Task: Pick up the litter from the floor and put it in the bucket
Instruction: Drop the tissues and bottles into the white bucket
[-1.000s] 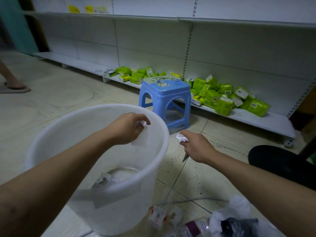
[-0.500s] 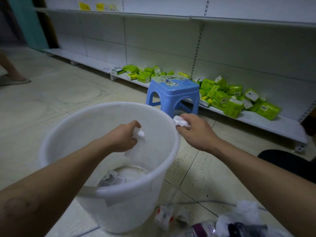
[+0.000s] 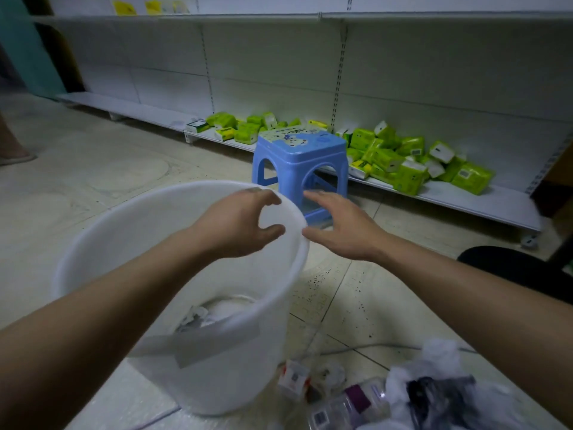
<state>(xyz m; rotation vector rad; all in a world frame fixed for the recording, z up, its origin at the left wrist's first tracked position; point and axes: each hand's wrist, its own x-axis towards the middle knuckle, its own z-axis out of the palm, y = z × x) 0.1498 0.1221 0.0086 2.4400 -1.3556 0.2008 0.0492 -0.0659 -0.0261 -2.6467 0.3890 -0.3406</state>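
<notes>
Left hand [image 3: 238, 225] and right hand [image 3: 341, 228], both empty and loose-fingered, crowd the bucket [image 3: 217, 383] rim, where 1 knock might tip it onto the remaining litter [image 3: 341, 395].

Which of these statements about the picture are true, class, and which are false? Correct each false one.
1. The left hand holds a tissue. False: it is open and holds nothing.
2. A blue stool stands beyond the white bucket. True.
3. The bucket is empty. False: scraps lie at its bottom.
4. Litter lies on the floor beside the bucket. True.
5. The right hand is open. True.
</notes>
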